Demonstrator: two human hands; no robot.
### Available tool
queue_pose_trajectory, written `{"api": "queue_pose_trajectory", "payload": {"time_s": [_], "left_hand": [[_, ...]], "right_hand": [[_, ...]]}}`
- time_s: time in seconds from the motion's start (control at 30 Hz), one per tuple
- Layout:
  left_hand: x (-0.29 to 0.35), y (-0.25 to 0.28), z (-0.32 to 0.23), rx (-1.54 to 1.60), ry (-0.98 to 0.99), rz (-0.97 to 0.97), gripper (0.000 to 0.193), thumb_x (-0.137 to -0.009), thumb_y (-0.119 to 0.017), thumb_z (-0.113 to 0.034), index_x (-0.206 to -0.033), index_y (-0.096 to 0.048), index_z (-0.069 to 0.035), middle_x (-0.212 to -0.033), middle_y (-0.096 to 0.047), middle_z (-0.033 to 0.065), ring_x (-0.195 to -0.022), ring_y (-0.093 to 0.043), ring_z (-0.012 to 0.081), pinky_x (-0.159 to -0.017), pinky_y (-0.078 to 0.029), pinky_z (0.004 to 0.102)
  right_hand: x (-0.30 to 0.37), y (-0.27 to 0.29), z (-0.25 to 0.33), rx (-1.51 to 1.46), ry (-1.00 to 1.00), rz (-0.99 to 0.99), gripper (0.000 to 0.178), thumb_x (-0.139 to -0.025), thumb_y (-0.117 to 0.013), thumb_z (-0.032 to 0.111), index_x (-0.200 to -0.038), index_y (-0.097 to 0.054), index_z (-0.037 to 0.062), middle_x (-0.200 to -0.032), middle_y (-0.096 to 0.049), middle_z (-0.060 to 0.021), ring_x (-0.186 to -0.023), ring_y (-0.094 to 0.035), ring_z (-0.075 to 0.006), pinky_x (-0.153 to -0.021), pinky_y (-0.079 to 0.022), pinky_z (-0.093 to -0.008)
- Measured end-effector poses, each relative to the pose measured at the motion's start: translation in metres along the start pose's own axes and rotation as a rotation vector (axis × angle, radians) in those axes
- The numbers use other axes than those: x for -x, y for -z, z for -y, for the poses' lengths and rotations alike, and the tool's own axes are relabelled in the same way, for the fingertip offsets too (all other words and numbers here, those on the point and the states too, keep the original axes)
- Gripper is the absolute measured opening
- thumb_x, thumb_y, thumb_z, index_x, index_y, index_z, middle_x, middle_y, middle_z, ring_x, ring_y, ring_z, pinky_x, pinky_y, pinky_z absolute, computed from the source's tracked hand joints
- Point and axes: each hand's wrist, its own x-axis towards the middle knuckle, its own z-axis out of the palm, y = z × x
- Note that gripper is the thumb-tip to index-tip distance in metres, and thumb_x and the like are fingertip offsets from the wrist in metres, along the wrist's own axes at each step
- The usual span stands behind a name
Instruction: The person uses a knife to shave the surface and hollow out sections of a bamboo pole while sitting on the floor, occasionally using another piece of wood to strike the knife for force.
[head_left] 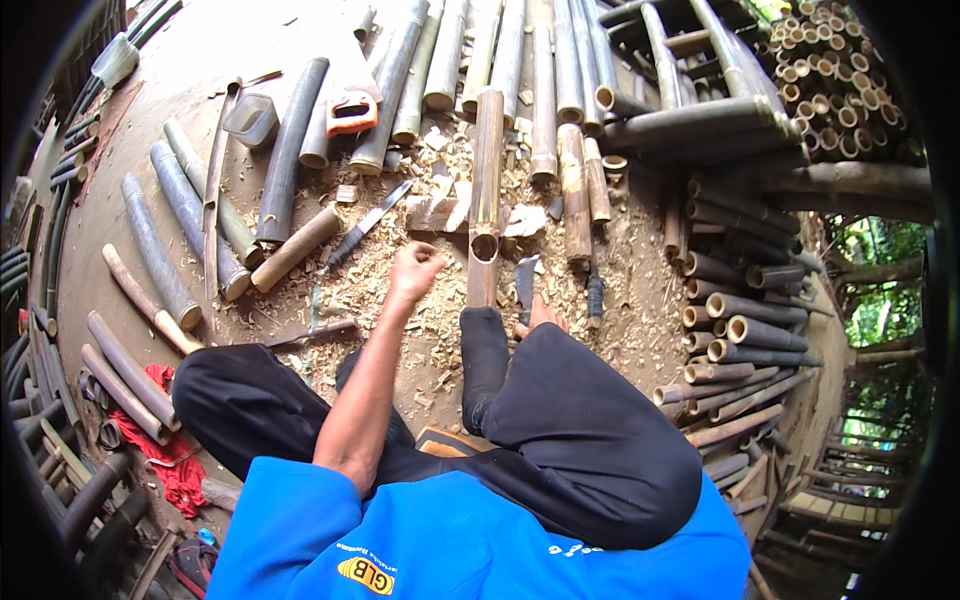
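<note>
A bamboo pole runs away from me across a wooden block, with a hole cut in its upper side near my end. My foot in a black sock rests on the near end of this pole. To its left, my left hand hovers over the shavings, fingers curled in and nothing visible in them. My right hand, partly hidden behind my knee, grips a broad-bladed knife just right of the pole. The blade points away from me and stands apart from the pole.
Wood chips cover the ground. A dark-handled knife lies left of the block, and a saw with an orange handle farther off. Bamboo poles lie ahead and left; a stack of cut bamboo stands right. A plastic container sits far left.
</note>
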Motion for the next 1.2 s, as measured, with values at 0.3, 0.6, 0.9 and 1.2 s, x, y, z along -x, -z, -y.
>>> {"api": "queue_pose_trajectory", "payload": {"time_s": [0.3, 0.6, 0.9, 1.2], "left_hand": [[-0.010, -0.092, 0.045, -0.199, -0.040, -0.107, 0.077, -0.061, -0.090, -0.041, -0.115, -0.066, 0.008, -0.113, -0.073, 0.0275, -0.108, -0.072, 0.0366, -0.091, -0.057, 0.0450], [0.029, 0.000, -0.104, 0.657, -0.409, 0.301, 0.046, -0.074, -0.085, -0.031, -0.105, -0.067, -0.002, -0.087, -0.071, 0.0092, -0.075, -0.068, 0.0180, -0.070, -0.060, 0.0351], [0.064, 0.144, -0.325, 0.133, -0.666, -0.231, 0.037, -0.075, -0.089, -0.030, -0.093, -0.073, -0.001, -0.078, -0.067, 0.0052, -0.065, -0.066, 0.0160, -0.062, -0.059, 0.0326], [0.079, 0.230, -0.302, -0.262, -0.485, -0.151, 0.039, -0.083, -0.083, -0.032, -0.102, -0.071, -0.001, -0.087, -0.069, 0.0067, -0.080, -0.069, 0.0167, -0.073, -0.057, 0.0338]], "right_hand": [[0.029, 0.014, -0.021, -0.188, 0.040, -0.210, 0.048, -0.092, -0.074, 0.036, -0.124, -0.058, 0.0046, -0.117, -0.065, -0.0232, -0.106, -0.069, -0.0405, -0.085, -0.058, -0.0512], [0.016, 0.010, -0.059, -0.253, 0.124, -0.389, 0.042, -0.093, -0.072, 0.031, -0.123, -0.058, 0.0058, -0.116, -0.064, -0.0218, -0.105, -0.069, -0.0401, -0.083, -0.059, -0.0509], [-0.106, 0.044, 0.020, -0.138, 0.501, -0.493, 0.037, -0.094, -0.069, 0.026, -0.126, -0.060, 0.0106, -0.118, -0.060, -0.0227, -0.102, -0.067, -0.0406, -0.080, -0.060, -0.0497], [-0.162, 0.122, 0.063, -0.732, 0.483, 0.112, 0.030, -0.100, -0.070, 0.037, -0.107, -0.067, 0.0074, -0.094, -0.076, -0.0121, -0.079, -0.071, -0.0141, -0.074, -0.060, -0.0383]]}}
